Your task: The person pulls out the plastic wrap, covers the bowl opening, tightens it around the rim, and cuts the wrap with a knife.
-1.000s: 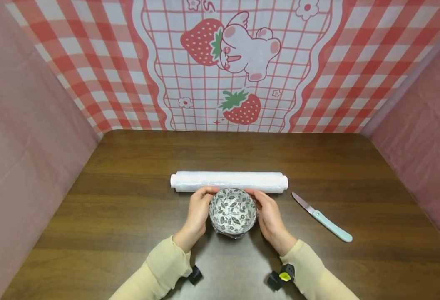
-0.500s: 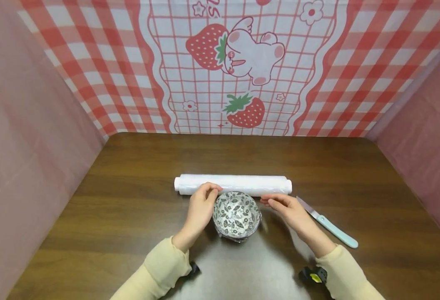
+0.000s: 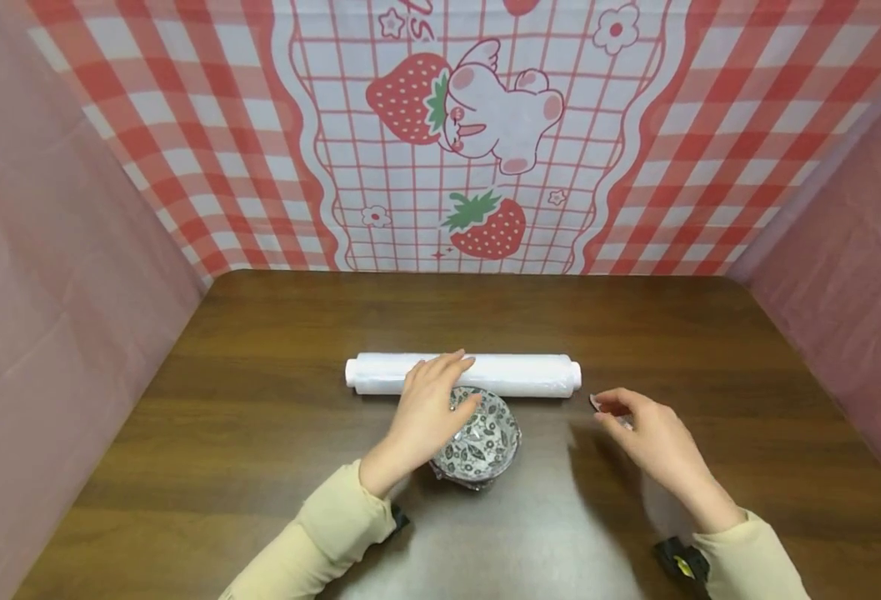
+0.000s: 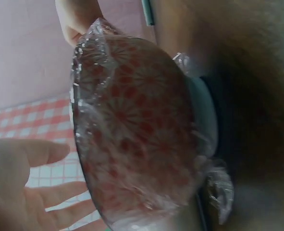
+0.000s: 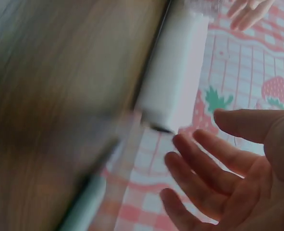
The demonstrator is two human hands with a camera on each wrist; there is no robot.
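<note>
A patterned bowl [image 3: 496, 442] covered in clear plastic wrap stands near the table's middle. My left hand [image 3: 427, 417] hovers over its left side, fingers spread and holding nothing. In the left wrist view the wrap clings round the bowl's red-patterned outside [image 4: 137, 115], with loose bunches near its foot. My right hand [image 3: 658, 437] is above the knife [image 3: 594, 403], hiding most of it in the head view; its fingers are bent apart from the thumb. From the right wrist, the knife's pale green handle [image 5: 86, 204] looks blurred and lies apart from the fingers.
A white roll of plastic wrap [image 3: 523, 375] lies crosswise just behind the bowl. Brown wooden tabletop [image 3: 260, 400] surrounds these things. A checked strawberry cloth [image 3: 485, 167] hangs at the back, with pink cloth [image 3: 72, 292] at the sides.
My right hand has left the bowl's side and moved right, over the knife. The left hand has let go of the rim and spread over the bowl. The roll stays behind it.
</note>
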